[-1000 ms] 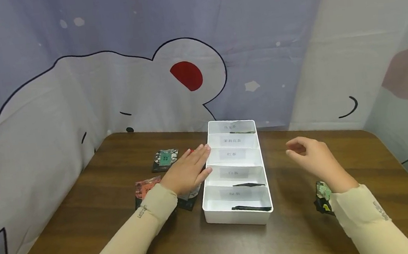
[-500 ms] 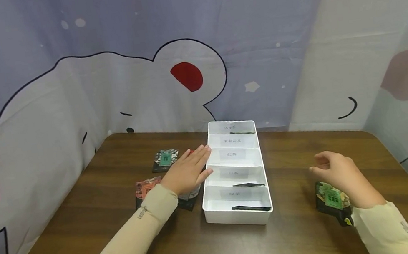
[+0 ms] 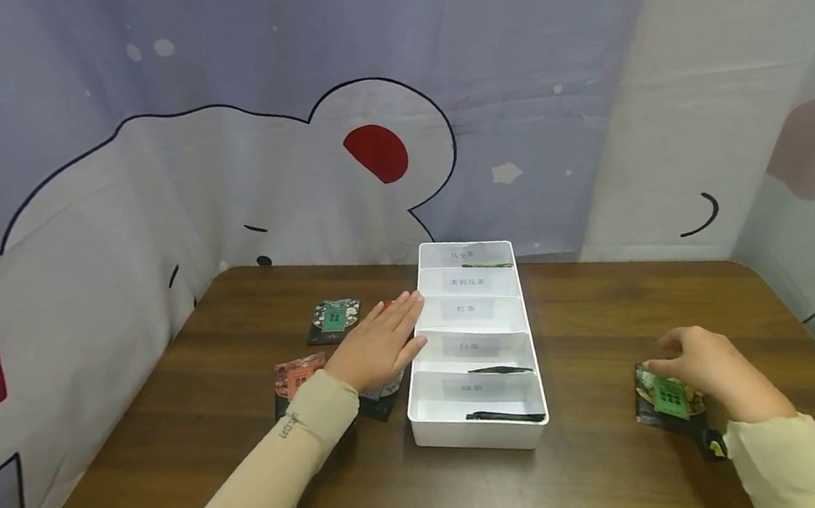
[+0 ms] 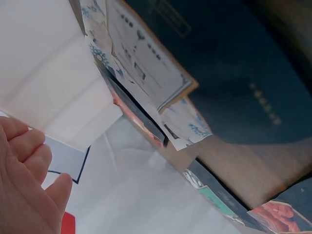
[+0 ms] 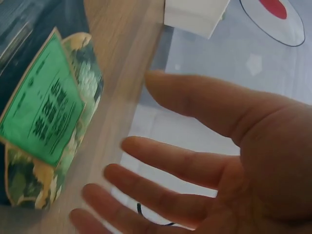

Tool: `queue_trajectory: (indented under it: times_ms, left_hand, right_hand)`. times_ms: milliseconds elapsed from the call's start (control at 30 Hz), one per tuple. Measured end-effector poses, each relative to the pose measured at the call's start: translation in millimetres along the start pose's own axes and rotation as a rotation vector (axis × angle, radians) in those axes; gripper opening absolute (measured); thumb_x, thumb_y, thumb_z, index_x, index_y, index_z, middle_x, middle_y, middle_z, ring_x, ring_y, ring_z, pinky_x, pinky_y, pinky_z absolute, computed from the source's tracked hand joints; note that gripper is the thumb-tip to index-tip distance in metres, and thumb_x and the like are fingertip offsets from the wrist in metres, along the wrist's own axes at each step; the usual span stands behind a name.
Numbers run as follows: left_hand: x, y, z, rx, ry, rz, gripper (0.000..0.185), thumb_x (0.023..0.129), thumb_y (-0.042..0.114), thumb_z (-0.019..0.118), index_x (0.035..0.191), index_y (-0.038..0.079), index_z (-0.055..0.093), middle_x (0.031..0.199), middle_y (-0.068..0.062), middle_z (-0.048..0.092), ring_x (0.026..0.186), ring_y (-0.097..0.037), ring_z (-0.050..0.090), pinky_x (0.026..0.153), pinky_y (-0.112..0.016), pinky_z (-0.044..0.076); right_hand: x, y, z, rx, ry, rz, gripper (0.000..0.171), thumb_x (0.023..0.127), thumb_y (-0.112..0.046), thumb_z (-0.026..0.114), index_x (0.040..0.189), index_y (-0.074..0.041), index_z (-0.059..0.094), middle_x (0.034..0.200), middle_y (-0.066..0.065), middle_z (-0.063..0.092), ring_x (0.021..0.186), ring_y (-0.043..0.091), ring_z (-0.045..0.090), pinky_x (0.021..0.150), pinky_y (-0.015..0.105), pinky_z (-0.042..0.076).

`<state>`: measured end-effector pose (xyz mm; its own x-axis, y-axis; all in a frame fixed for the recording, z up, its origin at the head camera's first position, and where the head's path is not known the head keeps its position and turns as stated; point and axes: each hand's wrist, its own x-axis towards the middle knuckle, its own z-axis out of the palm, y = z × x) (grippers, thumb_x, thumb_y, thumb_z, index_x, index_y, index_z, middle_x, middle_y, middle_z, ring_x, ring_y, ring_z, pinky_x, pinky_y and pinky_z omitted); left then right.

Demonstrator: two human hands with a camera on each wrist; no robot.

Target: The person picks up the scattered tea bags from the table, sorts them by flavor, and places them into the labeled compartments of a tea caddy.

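So the green packet point(image 3: 669, 398) is on the desk point(image 3: 590, 468), over toward the right edge. Your right hand point(image 3: 718, 369) is right by it, fingers spread, nothing in them. Your left hand point(image 3: 378, 344) is at the box's point(image 3: 474, 437) left rim, fingers straight. I'd guess the packet's super light, a bit floppy and kinda slick, so pinch an edge and don't crush the middle.
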<state>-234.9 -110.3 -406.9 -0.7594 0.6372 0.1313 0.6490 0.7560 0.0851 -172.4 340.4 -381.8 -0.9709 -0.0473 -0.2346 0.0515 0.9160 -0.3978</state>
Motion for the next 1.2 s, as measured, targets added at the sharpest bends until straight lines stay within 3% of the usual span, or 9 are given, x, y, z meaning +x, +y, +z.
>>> queue_trajectory:
  times_ms: [200,433,667,1033,1200]
  left_hand:
    - [0.0,0.1,0.0,-0.013,-0.009,-0.011,0.066,0.109,0.043,0.035,0.161,0.003,0.022,0.167,-0.009,0.021,0.155,-0.024,0.017,0.125,-0.046,0.016]
    - [-0.3,-0.9,1.3,-0.021,-0.017,-0.019,0.067,0.109,0.044,0.034,0.161,0.003,0.021,0.168,-0.009,0.020,0.155,-0.024,0.016,0.125,-0.047,0.017]
    - [-0.2,-0.6,3.0,-0.034,-0.017,-0.023,0.067,0.109,0.044,0.034,0.161,0.004,0.020,0.168,-0.009,0.019,0.155,-0.023,0.015,0.125,-0.045,0.014]
    - [-0.5,0.7,2.4,-0.039,-0.005,-0.018,0.067,0.109,0.043,0.035,0.161,0.004,0.020,0.168,-0.009,0.020,0.155,-0.024,0.016,0.125,-0.046,0.015]
    - [-0.3,0.3,3.3,-0.041,-0.003,-0.021,0.067,0.109,0.043,0.034,0.161,0.004,0.020,0.168,-0.009,0.020,0.155,-0.023,0.016,0.125,-0.046,0.015]
  right_hand:
    - [0.5,10.1,2.7,-0.020,-0.051,-0.044,0.065,0.088,-0.029,0.078,0.122,0.021,0.056,0.119,0.041,0.059,0.097,0.049,0.064,0.081,0.060,0.053]
    - [1.0,16.8,6.8,-0.032,-0.065,-0.115,0.063,0.080,-0.022,0.085,0.120,0.018,0.058,0.111,0.037,0.063,0.099,0.049,0.062,0.080,0.059,0.053]
    - [0.9,19.0,9.6,-0.029,-0.075,-0.132,0.052,0.077,-0.007,0.084,0.117,0.017,0.060,0.104,0.028,0.065,0.084,0.029,0.059,0.073,0.049,0.052]
    - [0.4,22.8,11.4,-0.016,-0.040,-0.159,0.035,0.077,-0.003,0.083,0.105,0.007,0.064,0.104,0.030,0.064,0.089,0.035,0.060,0.072,0.049,0.052]
    - [1.1,26.5,13.4,0.003,-0.011,-0.139,0.026,0.080,-0.007,0.079,0.098,0.000,0.061,0.095,0.019,0.060,0.082,0.029,0.056,0.066,0.041,0.049]
